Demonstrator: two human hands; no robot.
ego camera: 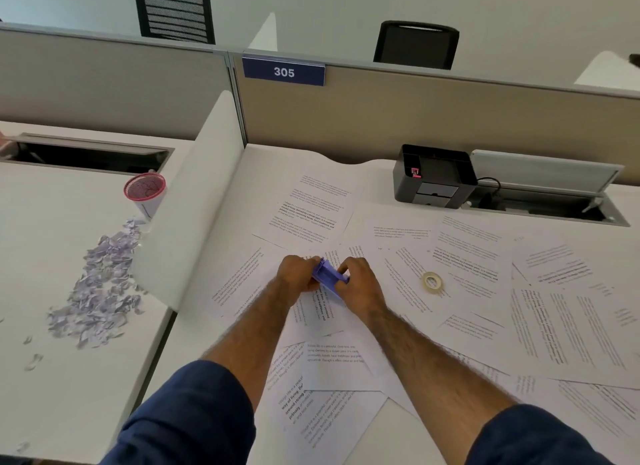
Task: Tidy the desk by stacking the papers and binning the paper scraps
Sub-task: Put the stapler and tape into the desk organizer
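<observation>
left hand (pixel 298 275): fingers curled round the left end of a small purple thing (pixel 329 276), holding it just above the sheets
right hand (pixel 360 281): gripping the other end of that purple thing (plastic by the look of it, too blurry to say what it actually is)
papers (pixel 467 256): printed sheets all over the desk (pixel 391 424), overlapping at every angle, not stacked at all
paper scraps (pixel 100 291): a long pale heap on the next desk (pixel 52 222) over, left of the white divider (pixel 194 222), with a few stray bits nearer the front edge
pink mesh cup (pixel 144 190): lying tipped over at the far end of the scrap heap, mouth facing the camera
tape roll (pixel 432 282): flat on the papers, right of the hands
black organizer (pixel 434 177): at the back of the desk against the partition
sign (pixel 284 72): blue, reads 305, hung on the partition
</observation>
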